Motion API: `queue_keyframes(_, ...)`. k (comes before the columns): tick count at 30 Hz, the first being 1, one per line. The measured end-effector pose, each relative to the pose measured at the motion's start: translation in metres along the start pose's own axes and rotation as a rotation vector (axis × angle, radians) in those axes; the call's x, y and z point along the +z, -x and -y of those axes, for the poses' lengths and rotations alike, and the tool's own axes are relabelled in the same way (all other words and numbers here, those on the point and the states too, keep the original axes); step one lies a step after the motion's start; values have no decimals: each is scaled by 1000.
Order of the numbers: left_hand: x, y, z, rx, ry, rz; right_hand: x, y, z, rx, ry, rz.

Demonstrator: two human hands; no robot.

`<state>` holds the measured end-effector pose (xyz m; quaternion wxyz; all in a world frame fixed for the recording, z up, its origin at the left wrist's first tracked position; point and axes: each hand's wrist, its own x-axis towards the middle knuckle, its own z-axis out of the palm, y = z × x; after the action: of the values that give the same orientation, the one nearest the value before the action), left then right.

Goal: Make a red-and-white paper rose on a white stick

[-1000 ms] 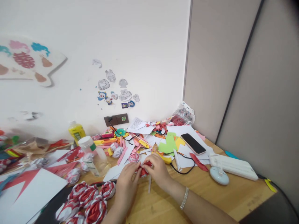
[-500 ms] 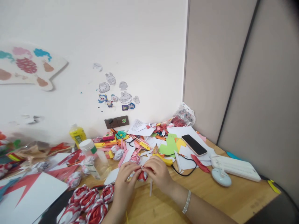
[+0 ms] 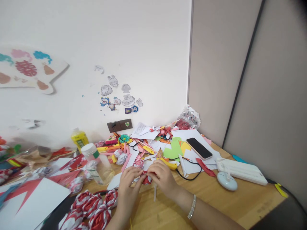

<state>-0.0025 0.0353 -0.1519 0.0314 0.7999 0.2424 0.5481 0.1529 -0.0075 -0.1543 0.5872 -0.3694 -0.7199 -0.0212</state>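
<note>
My left hand [image 3: 129,183] and my right hand [image 3: 163,177] meet above the wooden table, thumbs and fingertips pinched together. Between them is a small red-and-white twisted paper piece [image 3: 147,180], mostly hidden by the fingers. A thin pale strip [image 3: 155,193] lies on the wood just under my right hand. Behind that hand rests a yellow tool [image 3: 170,165] with a black cord, perhaps a glue gun. Several red-and-white paper rosettes [image 3: 92,205] sit in a cluster left of my left wrist. A pink-and-white rolled paper flower [image 3: 138,163] lies just beyond my fingertips.
Paper scraps and green sheets [image 3: 174,149] cover the back of the table. At left stand a clear jar with a white lid [image 3: 88,149] and a yellow bottle [image 3: 80,139]. To the right lie a phone [image 3: 199,148], a white lamp-like device [image 3: 242,171] and a red strip [image 3: 205,167].
My fingertips have shifted slightly on the red-and-white paper piece, and less of it shows below them. Both hands stay in nearly the same place.
</note>
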Motion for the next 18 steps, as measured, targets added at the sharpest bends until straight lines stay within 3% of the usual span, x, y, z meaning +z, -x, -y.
queue_keyframes(7, 0, 2, -3, 17, -83, -47, -1, 0, 4, 35, -6, 22)
queue_keyframes(14, -4, -3, -8, 218, -152, -111, 2, 2, 2, 23, -25, 14)
queue_keyframes(18, -5, -3, -9, 239, -174, -124, 2, 1, 2, -8, -39, 2)
